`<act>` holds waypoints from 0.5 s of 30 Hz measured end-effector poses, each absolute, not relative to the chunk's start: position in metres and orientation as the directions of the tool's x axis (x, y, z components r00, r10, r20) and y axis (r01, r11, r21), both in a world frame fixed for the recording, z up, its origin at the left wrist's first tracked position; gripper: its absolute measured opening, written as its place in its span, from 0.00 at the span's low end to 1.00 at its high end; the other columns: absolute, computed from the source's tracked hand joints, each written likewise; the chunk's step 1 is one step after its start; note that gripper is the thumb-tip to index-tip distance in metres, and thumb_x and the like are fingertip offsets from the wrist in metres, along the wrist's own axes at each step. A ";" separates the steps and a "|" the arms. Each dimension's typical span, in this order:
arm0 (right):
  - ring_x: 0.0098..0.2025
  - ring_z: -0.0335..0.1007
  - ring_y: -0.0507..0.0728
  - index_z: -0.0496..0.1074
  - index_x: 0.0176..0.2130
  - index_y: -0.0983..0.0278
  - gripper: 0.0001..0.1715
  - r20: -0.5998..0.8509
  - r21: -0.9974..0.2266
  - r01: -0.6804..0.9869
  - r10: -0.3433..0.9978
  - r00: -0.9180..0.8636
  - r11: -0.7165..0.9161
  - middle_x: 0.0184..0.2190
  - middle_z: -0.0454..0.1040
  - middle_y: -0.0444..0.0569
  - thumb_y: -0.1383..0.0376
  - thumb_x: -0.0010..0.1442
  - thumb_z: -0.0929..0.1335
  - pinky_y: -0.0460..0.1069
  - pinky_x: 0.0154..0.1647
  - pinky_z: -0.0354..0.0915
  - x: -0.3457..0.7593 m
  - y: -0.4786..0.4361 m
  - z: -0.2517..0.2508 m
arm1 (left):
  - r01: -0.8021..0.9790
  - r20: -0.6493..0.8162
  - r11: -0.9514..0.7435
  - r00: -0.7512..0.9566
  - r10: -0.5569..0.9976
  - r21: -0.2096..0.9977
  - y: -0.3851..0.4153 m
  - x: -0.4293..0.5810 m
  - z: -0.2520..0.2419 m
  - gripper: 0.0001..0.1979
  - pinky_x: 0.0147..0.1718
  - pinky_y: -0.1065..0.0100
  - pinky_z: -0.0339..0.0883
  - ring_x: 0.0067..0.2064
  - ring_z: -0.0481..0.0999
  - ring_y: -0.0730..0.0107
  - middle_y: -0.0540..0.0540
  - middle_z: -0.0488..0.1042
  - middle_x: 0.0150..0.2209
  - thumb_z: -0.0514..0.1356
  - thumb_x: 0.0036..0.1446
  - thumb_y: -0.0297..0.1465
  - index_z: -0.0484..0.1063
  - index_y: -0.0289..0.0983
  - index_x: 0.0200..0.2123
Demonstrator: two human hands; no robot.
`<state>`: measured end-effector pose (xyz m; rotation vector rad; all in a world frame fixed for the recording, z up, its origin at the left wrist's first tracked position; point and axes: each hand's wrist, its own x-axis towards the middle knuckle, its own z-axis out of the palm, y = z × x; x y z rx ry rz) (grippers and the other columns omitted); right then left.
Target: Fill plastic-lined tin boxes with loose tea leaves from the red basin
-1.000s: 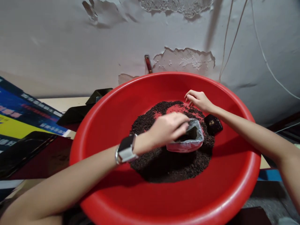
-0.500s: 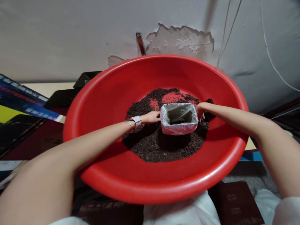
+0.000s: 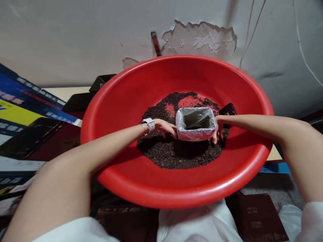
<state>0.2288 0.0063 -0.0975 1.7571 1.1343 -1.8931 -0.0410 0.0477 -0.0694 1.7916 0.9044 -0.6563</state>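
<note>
Red basin's rim (image 3: 186,196) frames a silvery bag (image 3: 196,135) between a person's left hand (image 3: 165,127) and right hand (image 3: 218,127), both unclenched, at its sides.

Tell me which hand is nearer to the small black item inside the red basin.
Right. The right hand is close beside the black item; the left hand is farther off, across the lined container.

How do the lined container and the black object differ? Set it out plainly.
The lined container is silvery; the black object is dark and glossy.
The lined container is open-topped, between the left hand and right hand; the black object lies partly covered by the right forearm.
Both are inside the red basin.
</note>
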 end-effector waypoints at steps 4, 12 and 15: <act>0.13 0.61 0.41 0.69 0.20 0.81 0.02 -0.909 -0.372 0.471 0.416 -0.013 -0.800 0.21 0.75 0.50 0.82 0.42 0.68 0.36 0.12 0.41 0.219 -0.006 -0.089 | 0.799 -0.778 -0.247 0.595 0.200 0.548 0.045 -0.039 -0.074 0.36 0.37 0.67 0.73 0.56 0.68 0.52 0.42 0.70 0.57 0.64 0.42 0.41 0.66 0.44 0.58; 0.32 0.72 0.44 0.74 0.45 0.77 0.27 -0.962 -0.271 0.879 0.143 -0.233 -0.392 0.40 0.77 0.52 0.78 0.41 0.70 0.39 0.31 0.60 0.208 -0.021 -0.070 | 0.791 -0.814 -0.293 0.577 0.067 0.537 0.052 -0.040 -0.083 0.40 0.39 0.66 0.72 0.53 0.71 0.56 0.44 0.72 0.55 0.65 0.40 0.45 0.64 0.46 0.60; 0.37 0.74 0.49 0.74 0.46 0.75 0.30 -0.903 -0.349 0.909 0.341 -0.261 -0.228 0.43 0.76 0.56 0.74 0.39 0.73 0.42 0.33 0.61 0.203 -0.028 -0.070 | 0.795 -0.818 -0.295 0.571 0.067 0.530 0.046 -0.037 -0.081 0.39 0.39 0.67 0.72 0.53 0.71 0.56 0.45 0.72 0.55 0.67 0.37 0.45 0.69 0.46 0.56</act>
